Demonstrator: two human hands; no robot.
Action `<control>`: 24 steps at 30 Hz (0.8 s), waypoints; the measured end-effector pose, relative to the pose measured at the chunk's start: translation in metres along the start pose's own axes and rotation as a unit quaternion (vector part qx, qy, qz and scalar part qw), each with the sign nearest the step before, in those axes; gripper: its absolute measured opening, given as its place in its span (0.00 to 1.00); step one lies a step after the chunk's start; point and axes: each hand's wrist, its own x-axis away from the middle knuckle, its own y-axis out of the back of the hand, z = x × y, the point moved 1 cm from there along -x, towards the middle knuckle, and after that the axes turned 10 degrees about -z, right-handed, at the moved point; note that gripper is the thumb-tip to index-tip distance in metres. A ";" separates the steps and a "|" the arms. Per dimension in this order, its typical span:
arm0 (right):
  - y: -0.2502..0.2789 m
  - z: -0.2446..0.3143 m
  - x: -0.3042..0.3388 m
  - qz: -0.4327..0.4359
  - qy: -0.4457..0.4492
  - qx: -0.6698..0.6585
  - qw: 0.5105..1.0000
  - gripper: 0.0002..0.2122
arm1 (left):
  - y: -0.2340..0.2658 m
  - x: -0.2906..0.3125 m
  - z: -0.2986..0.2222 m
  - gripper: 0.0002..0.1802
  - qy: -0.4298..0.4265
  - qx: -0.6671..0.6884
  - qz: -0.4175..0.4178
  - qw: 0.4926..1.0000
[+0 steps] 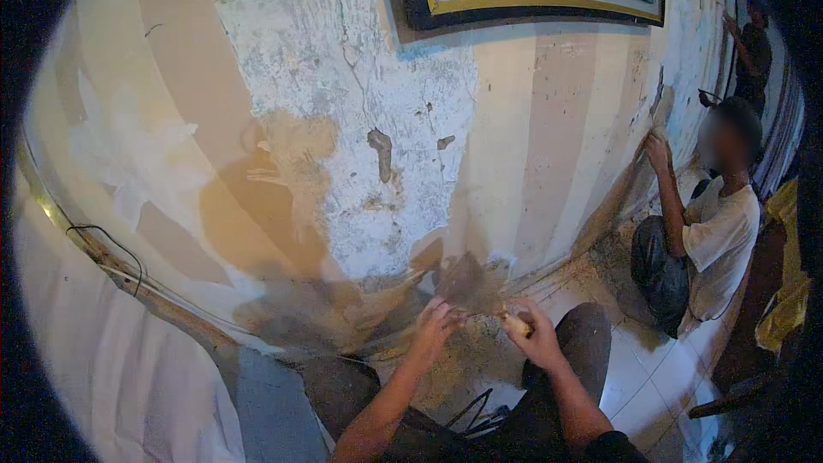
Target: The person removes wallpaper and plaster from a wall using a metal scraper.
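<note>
Low at the foot of the wall (506, 154), my right hand (537, 341) is wrapped round a hand tool's pale, wooden-looking handle (517, 324). What its far end looks like cannot be made out against the brown, blurred patch there. My left hand (435, 326) is beside it, a short way to the left, its fingers curled together close to the wall. Whatever lies between those fingers is too unclear to name. Above my hands, the striped covering gives way to a bare white, scuffed patch (377, 111) with cracks and gouged holes.
A framed picture (549, 2) hangs above. To the right a person (720, 223) crouches with a raised hand at the wall; another person (754, 47) stands farther back. Pale cloth (111, 343) covers something at left, near a black cable (120, 244). White floor tiles (630, 369) show at right.
</note>
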 end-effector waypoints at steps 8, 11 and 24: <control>-0.014 0.065 -0.020 0.001 0.105 0.037 0.994 0.20 | -0.074 -0.018 -0.092 0.20 -0.118 -0.118 -0.056 0.984; -0.016 0.109 -0.051 -0.137 0.271 -0.003 0.953 0.20 | -0.123 -0.040 -0.151 0.22 -0.270 -0.228 -0.056 0.934; -0.035 0.155 -0.099 -0.189 0.269 -0.106 0.939 0.18 | -0.176 -0.049 -0.219 0.23 -0.414 -0.361 -0.125 0.826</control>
